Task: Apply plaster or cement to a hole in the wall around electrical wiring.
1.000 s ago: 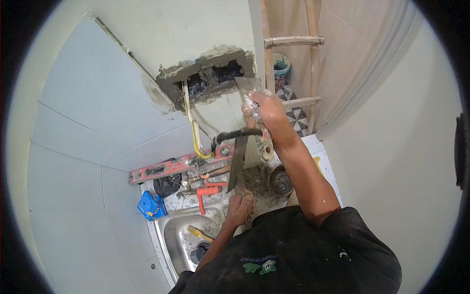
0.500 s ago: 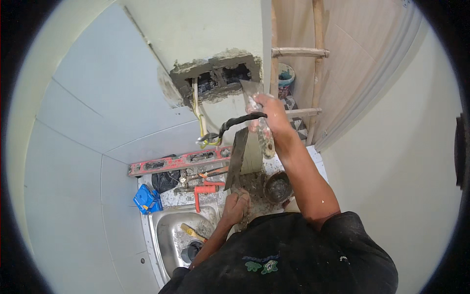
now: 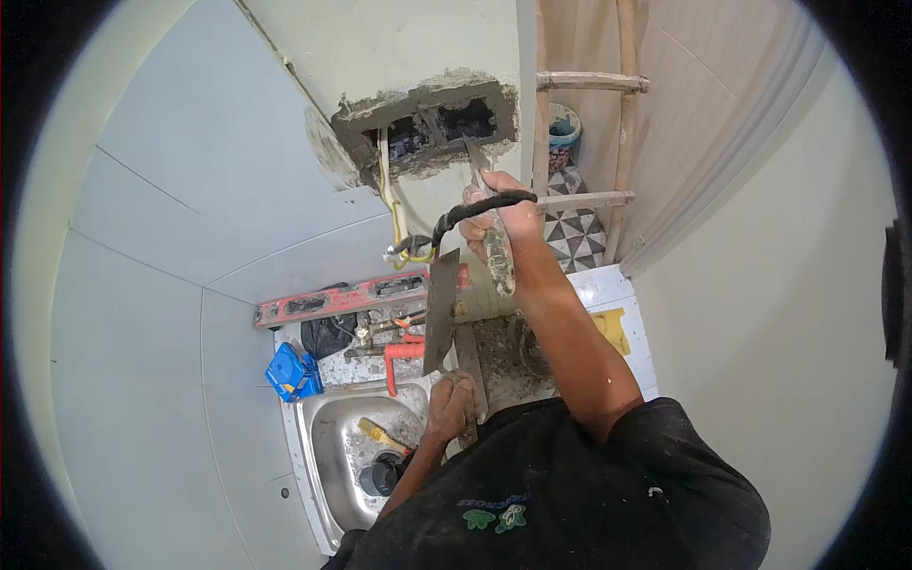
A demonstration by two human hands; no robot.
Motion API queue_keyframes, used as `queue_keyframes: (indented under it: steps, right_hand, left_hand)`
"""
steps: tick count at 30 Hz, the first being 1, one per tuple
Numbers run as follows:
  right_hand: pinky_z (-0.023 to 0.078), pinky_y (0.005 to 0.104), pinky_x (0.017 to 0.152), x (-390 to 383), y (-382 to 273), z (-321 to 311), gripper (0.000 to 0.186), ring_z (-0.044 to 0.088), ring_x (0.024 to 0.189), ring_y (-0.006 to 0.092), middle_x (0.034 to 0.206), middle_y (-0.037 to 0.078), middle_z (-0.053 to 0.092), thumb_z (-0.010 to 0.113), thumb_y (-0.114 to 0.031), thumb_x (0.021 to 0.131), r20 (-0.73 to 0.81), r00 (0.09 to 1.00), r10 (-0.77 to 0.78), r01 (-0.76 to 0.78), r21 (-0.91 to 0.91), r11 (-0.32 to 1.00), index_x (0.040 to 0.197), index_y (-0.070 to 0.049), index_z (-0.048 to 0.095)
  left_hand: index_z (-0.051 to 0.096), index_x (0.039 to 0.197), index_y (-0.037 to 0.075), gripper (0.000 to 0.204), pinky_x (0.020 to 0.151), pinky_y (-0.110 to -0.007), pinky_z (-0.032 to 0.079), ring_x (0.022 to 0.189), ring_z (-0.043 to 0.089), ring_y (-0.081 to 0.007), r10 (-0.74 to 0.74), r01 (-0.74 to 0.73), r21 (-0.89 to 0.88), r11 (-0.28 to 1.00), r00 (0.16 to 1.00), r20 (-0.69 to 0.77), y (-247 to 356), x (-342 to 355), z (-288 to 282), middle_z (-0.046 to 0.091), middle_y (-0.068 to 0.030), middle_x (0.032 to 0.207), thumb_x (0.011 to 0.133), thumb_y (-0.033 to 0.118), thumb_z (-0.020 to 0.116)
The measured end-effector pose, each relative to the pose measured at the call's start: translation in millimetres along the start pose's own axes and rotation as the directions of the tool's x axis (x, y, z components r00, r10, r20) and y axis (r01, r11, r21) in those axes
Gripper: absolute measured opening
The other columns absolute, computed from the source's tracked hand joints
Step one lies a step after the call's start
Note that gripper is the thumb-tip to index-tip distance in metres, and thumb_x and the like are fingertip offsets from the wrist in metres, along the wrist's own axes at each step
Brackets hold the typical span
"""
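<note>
- Near the centre of the frame we see the right hand (image 3: 520, 224), its grip clamped on a metal putty knife (image 3: 500, 258) with a pale, speckled handle.
- The putty knife's blade slants up to the lower edge of a rough grey cement patch (image 3: 356, 123) at the top centre; we cannot tell whether the tip touches it.
- Within that patch we see two dark rectangular recesses (image 3: 467, 118), side by side.
- Below the centre, the left hand (image 3: 450, 407) has its grip closed around the lower end of a broad, flat grey metal trowel (image 3: 440, 313), blade upward.
- A thick black wrapped cable (image 3: 475, 206) crosses in front of the right hand; near its left end hang white and yellow wires (image 3: 384, 171) from the left recess.
- Left of the trowel, on the speckled white worktop (image 3: 334, 371), we find a long red spirit level (image 3: 351, 296), a crumpled black plastic bag (image 3: 328, 334) and a bright blue plastic box (image 3: 291, 372).
- At the lower left, a stainless steel sink (image 3: 326, 456) holds a yellow-handled brush (image 3: 380, 434) beside a dark round cup (image 3: 378, 478).
- At the upper right we see a pale wooden ladder (image 3: 589, 83).
</note>
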State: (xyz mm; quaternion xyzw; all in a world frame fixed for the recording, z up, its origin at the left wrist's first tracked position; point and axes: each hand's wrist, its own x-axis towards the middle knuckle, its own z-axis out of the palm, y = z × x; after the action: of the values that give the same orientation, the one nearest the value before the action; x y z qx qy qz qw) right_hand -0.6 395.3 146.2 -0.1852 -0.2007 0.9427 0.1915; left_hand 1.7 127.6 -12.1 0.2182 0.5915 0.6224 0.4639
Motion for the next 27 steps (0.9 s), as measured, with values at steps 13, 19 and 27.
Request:
queue_keyframes:
  steps: [13, 19, 27]
  right_hand:
    - [0.036, 0.03, 0.044, 5.1, 2.3, -15.9, 0.03, 0.04, 0.044, 0.014, 0.055, 0.001, 0.043, 0.033, -0.028, 0.097, 0.105, 0.987, -0.118, 0.121, -0.028, 0.992, 0.076, -0.01, 0.045]
    - [0.035, 0.0326, 0.04, 5.0, -12.3, -25.7, 0.025, 0.039, 0.04, 0.0165, 0.058, 0.005, 0.048, 0.037, -0.025, 0.095, 0.153, 0.987, 0.05, -0.045, -0.038, 0.998, 0.078, -0.009, 0.046]
    - [0.046, 0.0276, 0.042, -23.2, -44.9, -19.3, 0.012, 0.054, 0.048, 0.0136, 0.069, 0.007, 0.059, 0.048, -0.013, 0.093, 0.081, 0.892, -0.445, 0.381, -0.663, 0.644, 0.099, -0.003, 0.053]
  left_hand:
    - [0.054, 0.083, 0.0, 0.029, 0.05, -0.027, 0.041, 0.052, 0.052, -0.0121, 0.086, -0.096, 0.131, 0.987, 0.993, 0.079, 8.8, 17.0, -3.9, 0.055, -0.0043, 0.062, 0.097, 0.023, 0.044]
    - [0.051, 0.088, 0.002, 0.027, 0.053, -0.029, 0.046, 0.056, 0.054, -0.0148, 0.097, -0.108, 0.119, 0.987, 0.991, 0.097, -2.0, 6.8, -4.5, 0.054, -0.0056, 0.068, 0.095, 0.027, 0.044]
    - [0.054, 0.083, 0.0, 0.027, 0.053, -0.029, 0.043, 0.061, 0.054, -0.0127, 0.203, -0.21, 0.08, 0.975, 0.975, 0.086, -10.1, -9.3, 6.6, 0.055, -0.0042, 0.065, 0.097, 0.021, 0.044]
